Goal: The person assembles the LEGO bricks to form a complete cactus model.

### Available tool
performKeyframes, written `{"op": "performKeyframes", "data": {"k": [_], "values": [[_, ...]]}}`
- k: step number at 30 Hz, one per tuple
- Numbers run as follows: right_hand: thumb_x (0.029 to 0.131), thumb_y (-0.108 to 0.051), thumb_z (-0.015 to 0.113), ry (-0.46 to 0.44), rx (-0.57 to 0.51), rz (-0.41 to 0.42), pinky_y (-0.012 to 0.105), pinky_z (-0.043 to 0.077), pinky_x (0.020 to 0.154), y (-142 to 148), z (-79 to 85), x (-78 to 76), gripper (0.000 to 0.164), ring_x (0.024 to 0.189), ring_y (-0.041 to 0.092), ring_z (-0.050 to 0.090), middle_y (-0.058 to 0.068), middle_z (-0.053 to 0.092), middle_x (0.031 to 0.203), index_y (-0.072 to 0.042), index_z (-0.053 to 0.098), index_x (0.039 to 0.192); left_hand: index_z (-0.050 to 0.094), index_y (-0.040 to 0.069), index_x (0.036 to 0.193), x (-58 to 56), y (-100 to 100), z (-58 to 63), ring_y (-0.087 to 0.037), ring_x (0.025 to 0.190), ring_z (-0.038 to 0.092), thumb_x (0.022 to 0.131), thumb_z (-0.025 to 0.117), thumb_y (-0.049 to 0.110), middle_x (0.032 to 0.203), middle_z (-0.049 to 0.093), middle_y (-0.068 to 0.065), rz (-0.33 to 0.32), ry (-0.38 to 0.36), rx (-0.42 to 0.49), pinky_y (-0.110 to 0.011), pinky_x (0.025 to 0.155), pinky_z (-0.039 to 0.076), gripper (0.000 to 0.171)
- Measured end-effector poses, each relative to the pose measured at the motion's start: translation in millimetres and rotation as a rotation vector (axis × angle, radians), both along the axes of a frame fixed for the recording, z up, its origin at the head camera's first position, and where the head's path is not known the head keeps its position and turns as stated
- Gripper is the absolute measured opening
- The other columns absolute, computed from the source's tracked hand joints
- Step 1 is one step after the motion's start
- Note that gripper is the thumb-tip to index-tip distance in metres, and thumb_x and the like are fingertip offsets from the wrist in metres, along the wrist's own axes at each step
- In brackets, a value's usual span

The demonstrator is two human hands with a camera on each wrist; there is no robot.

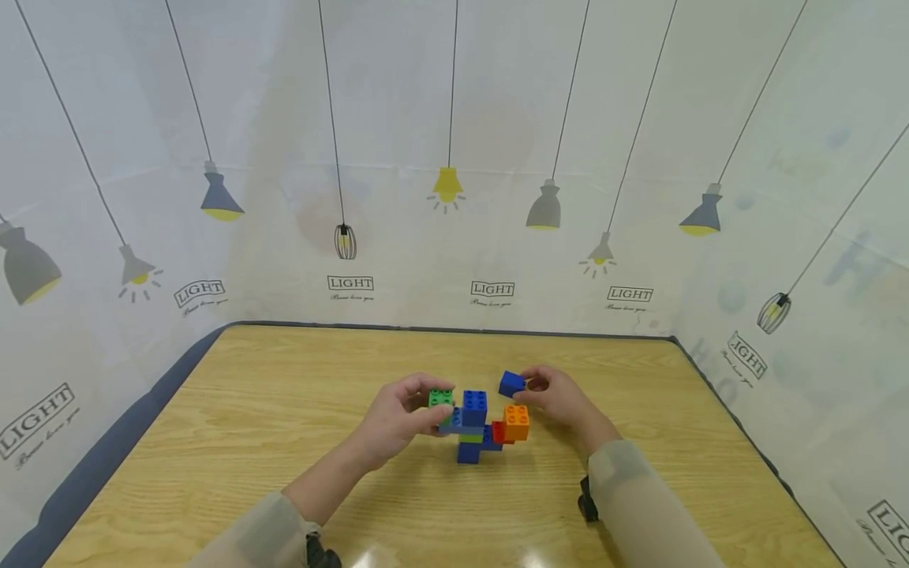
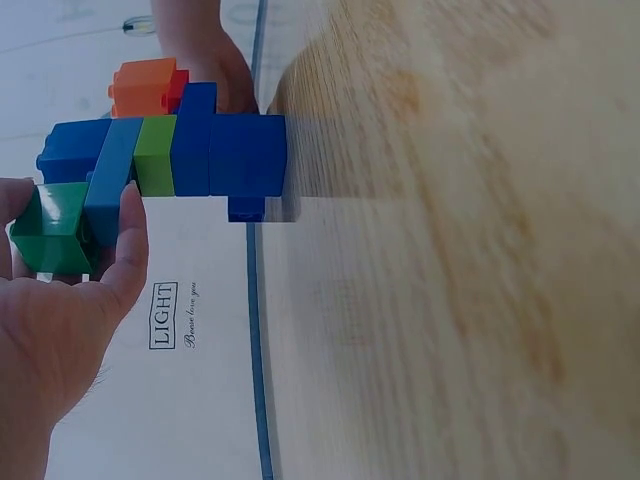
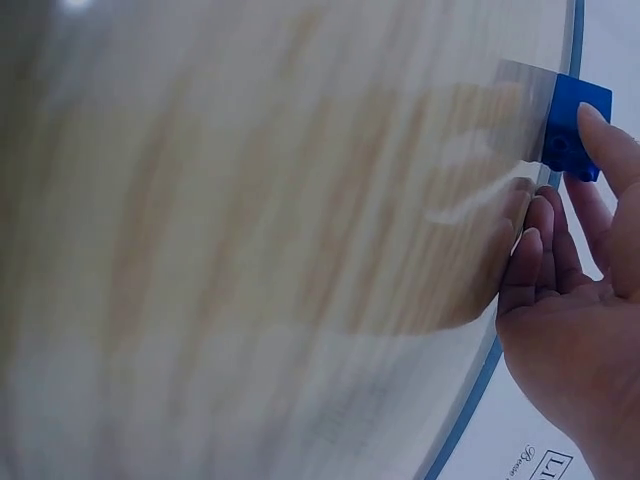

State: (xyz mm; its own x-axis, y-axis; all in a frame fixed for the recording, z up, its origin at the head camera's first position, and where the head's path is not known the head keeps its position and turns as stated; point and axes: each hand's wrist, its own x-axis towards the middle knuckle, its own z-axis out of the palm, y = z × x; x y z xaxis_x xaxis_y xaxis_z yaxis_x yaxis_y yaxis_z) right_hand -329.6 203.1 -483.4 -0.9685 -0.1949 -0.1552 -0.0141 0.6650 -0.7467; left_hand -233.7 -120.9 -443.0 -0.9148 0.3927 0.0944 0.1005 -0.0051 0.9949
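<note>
A small model of toy building bricks stands upright on the wooden table (image 1: 298,442). It has a blue brick (image 2: 248,155) at its foot, a lime green brick (image 2: 156,156) above, a long lighter blue brick (image 2: 112,178) and an upper blue brick (image 1: 475,406). An orange brick (image 1: 516,423) on a red brick (image 1: 499,431) juts out right. My left hand (image 1: 394,414) grips the model's left end, around the green brick (image 2: 50,225) and the long blue brick. Behind the model, my right hand (image 1: 561,398) pinches a loose blue brick (image 3: 578,115), tilted on its side with studs toward the palm.
The table's back edge (image 1: 454,328) meets a pale cloth wall (image 1: 398,102) printed with hanging lamps. Similar cloth rises at the left and right sides. Dark wrist straps (image 1: 588,498) sit by both sleeves.
</note>
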Motion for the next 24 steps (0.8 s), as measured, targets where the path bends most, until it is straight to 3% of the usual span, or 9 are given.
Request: {"op": "performKeyframes", "data": {"k": [8, 17, 24], "values": [[0.102, -0.032, 0.080, 0.015, 0.017, -0.018, 0.051, 0.055, 0.112, 1.6, -0.9, -0.7, 0.045, 0.119, 0.030, 0.063, 0.013, 0.069, 0.135, -0.009, 0.066, 0.138, 0.070, 0.008, 0.138, 0.6, -0.1, 0.1, -0.020, 0.101, 0.068, 0.104, 0.076, 0.012, 0.110, 0.063, -0.005, 0.004, 0.000, -0.002, -0.041, 0.087, 0.070, 0.035], [0.104, -0.031, 0.078, 0.013, -0.025, -0.034, 0.052, 0.056, 0.113, 7.5, 2.9, 3.7, 0.040, 0.126, 0.031, 0.065, 0.012, 0.069, 0.140, -0.011, 0.065, 0.136, 0.070, 0.007, 0.138, 0.8, 1.1, 0.1, -0.021, 0.103, 0.068, 0.104, 0.076, 0.013, 0.111, 0.063, -0.006, 0.001, 0.005, -0.004, -0.040, 0.087, 0.070, 0.035], [0.106, -0.029, 0.076, 0.070, -0.057, -0.028, 0.047, 0.060, 0.107, 18.7, 9.2, 9.4, 0.041, 0.124, 0.030, 0.066, 0.013, 0.068, 0.141, -0.011, 0.064, 0.141, 0.070, 0.009, 0.138, -0.7, 0.7, -1.6, -0.021, 0.106, 0.068, 0.104, 0.076, 0.014, 0.116, 0.064, -0.007, 0.006, 0.011, -0.011, -0.039, 0.086, 0.070, 0.035]]}}
